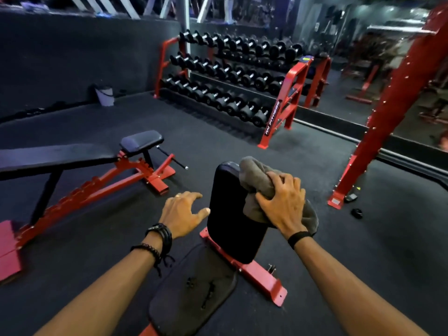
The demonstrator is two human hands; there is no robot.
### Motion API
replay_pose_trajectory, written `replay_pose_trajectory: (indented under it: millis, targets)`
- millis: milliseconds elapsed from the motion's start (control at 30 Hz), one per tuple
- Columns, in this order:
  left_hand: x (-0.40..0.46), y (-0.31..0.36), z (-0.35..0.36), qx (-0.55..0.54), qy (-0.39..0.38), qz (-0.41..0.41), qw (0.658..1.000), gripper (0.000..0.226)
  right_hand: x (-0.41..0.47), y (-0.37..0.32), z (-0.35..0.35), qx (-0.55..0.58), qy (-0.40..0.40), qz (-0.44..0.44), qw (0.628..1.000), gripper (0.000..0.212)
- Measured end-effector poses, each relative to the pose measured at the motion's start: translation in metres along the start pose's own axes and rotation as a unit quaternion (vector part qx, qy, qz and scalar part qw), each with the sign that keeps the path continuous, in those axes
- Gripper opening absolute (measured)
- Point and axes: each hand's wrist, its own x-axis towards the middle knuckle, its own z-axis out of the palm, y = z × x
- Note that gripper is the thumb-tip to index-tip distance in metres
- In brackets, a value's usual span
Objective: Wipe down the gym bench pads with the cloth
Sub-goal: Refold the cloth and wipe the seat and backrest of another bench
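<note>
Directly below me a black bench pad (228,209) stands raised on a red frame (254,272). My right hand (281,202) grips a bunched grey cloth (257,178) and presses it onto the pad's right side. My left hand (184,214) hovers with relaxed, spread fingers at the pad's left edge, its thumb close to the pad, and holds nothing. The same bench's longer seat pad (191,292) lies nearer to me, dull with dark smudges on it.
A second adjustable bench (72,156) on a red frame stands to the left. A red dumbbell rack (230,83) lines the mirrored back wall. A red rack upright (388,112) rises at right, with small dark objects (356,213) near its foot. A white bin (105,95) sits far left.
</note>
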Motion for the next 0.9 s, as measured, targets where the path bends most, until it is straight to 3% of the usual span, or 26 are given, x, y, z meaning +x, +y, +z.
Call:
replay_pose_trajectory:
  millis: [133,300,500,633,733,900]
  targets:
    - [0.060,-0.020,0.020,-0.033,-0.006,0.000,0.999,0.090,0.051,-0.008,0.054,-0.036,0.006,-0.035,0.999,0.062]
    - [0.122,-0.058,0.041,-0.067,0.019,-0.033,0.997,0.078,0.097,-0.028,0.156,-0.135,-0.117,-0.056,0.982,0.073]
    - [0.190,-0.076,0.053,-0.055,0.033,-0.056,0.996,0.077,0.160,-0.089,0.214,-0.224,-0.245,-0.143,0.932,0.056]
    - [0.214,-0.069,0.054,-0.073,0.037,-0.031,0.996,0.070,0.123,-0.034,0.169,-0.125,-0.203,-0.116,0.964,0.065]
    - [0.232,-0.067,0.057,-0.093,0.021,-0.021,0.995,0.069,0.084,0.018,0.131,-0.145,-0.173,-0.061,0.972,0.073]
    - [0.248,-0.072,0.063,-0.127,0.017,-0.042,0.991,0.075,0.135,-0.043,0.186,-0.150,-0.170,-0.072,0.971,0.064]
